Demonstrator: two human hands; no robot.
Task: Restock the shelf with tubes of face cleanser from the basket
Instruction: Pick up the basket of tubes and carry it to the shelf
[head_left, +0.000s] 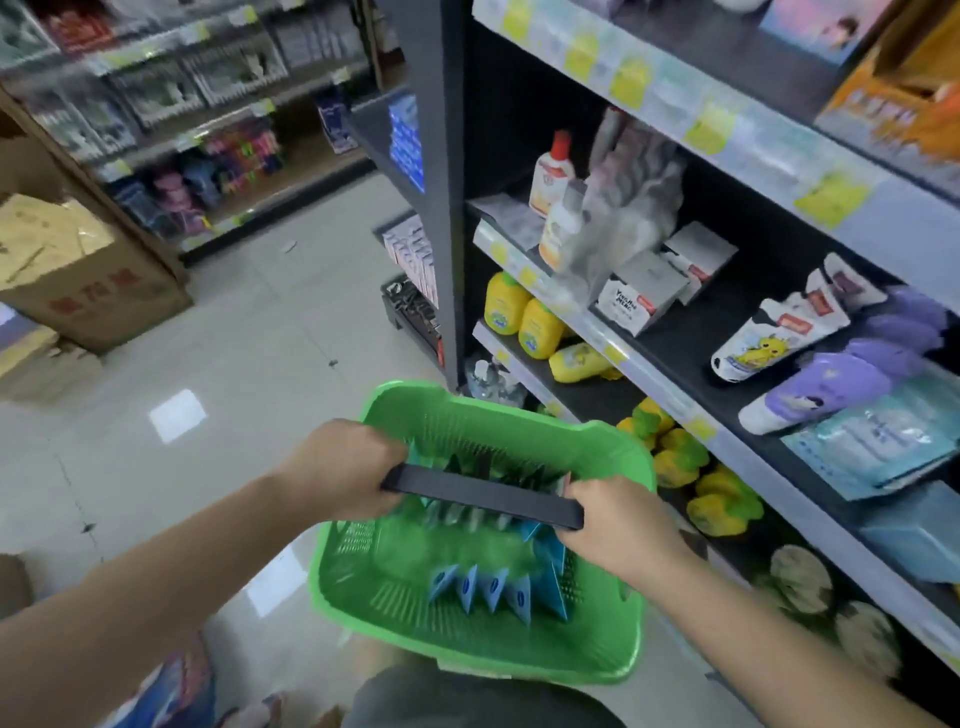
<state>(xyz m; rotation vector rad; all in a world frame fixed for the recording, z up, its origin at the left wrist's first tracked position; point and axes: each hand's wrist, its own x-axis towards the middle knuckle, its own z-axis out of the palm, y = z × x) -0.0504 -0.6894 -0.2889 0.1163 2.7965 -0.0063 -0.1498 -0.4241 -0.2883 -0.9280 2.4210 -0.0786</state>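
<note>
A shop aisle with a pale tiled floor (249, 332) that reflects bright patches of ceiling light. Across the aisle stands a far rack (197, 130) of blurred packaged goods. A large cardboard box (78, 270) sits at the left, with flattened cartons below it.

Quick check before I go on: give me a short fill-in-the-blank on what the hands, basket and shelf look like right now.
1. Both the left hand and the right hand grip the basket's black ____.
2. The basket is ____ in colour.
3. The tubes in the basket are ____.
4. The shelf stands on the person's ____ side.

Missing words: handle; green; blue; right
</note>
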